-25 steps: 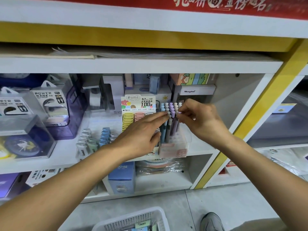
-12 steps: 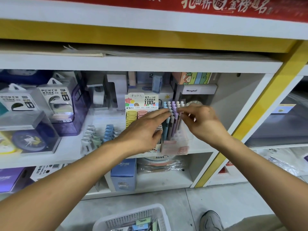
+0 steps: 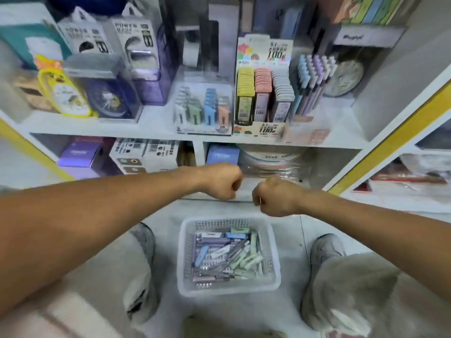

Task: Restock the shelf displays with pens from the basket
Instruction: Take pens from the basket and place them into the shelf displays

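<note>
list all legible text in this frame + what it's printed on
"POWER BANK": power bank packs, top left of the shelf; blurred but readable.
"100": header card of the lead refill display; the "0.7" above it is only partly legible.
"100": front lip of the same display, low down.
Too blurred to read: grey sign above the pen holder, barcode boxes on the lower shelf, labels in the basket.

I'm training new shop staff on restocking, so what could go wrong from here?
The basket sits on the floor between the feet, so a step could tip it. Its pens lie jumbled, so colours may get mixed up. The pen display already looks full; forcing more in might topple it.
</note>
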